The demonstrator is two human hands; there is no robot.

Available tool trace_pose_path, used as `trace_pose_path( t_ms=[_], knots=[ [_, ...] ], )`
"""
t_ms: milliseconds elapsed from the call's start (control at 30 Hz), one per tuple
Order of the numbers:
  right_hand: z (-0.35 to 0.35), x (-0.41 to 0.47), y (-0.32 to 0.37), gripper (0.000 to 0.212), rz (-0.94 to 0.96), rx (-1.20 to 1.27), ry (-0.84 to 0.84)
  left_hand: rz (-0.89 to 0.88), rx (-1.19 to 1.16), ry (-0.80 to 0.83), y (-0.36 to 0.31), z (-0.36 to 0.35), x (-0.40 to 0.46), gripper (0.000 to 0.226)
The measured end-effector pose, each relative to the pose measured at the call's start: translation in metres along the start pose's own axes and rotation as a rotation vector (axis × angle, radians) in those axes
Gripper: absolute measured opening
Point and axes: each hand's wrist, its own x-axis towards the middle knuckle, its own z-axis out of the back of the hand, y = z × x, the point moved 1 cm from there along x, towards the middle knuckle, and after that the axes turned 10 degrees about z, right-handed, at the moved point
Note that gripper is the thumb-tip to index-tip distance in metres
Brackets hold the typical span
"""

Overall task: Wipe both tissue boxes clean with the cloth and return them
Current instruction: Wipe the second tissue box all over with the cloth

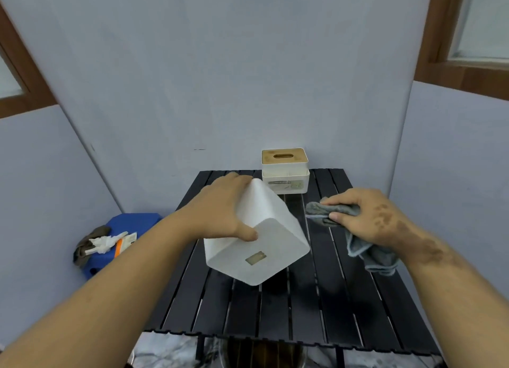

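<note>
My left hand (220, 213) grips a plain white tissue box (264, 238), lifted off the table and tilted so its underside with a small sticker faces me. To its right, my right hand (369, 218) holds a bunched grey cloth (330, 212), a short gap away from the box; part of the cloth hangs below my wrist. A second tissue box (285, 172), white with a wooden slotted lid, stands upright at the far edge of the black slatted table (289, 307).
A blue stool (129, 224) stands left of the table, with a brown rag, white crumpled paper and an orange-marked packet on it. Grey walls close in on three sides, with wood-framed windows at the upper left and right.
</note>
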Motion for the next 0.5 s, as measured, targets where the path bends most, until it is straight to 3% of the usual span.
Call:
trace_pose_path(
  t_ms=[133,300,500],
  knots=[
    [-0.002,-0.003,0.005,0.029,0.064,0.039,-0.056,-0.025,-0.269,-0.086,0.024,-0.007,-0.016,0.108],
    [-0.009,-0.005,0.012,0.031,0.118,0.066,-0.021,-0.044,-0.394,-0.188,0.047,-0.025,-0.03,0.107],
    [-0.063,-0.001,0.067,0.031,0.318,0.151,-0.137,-0.039,-0.514,-0.255,0.05,-0.047,-0.038,0.104]
  ],
)
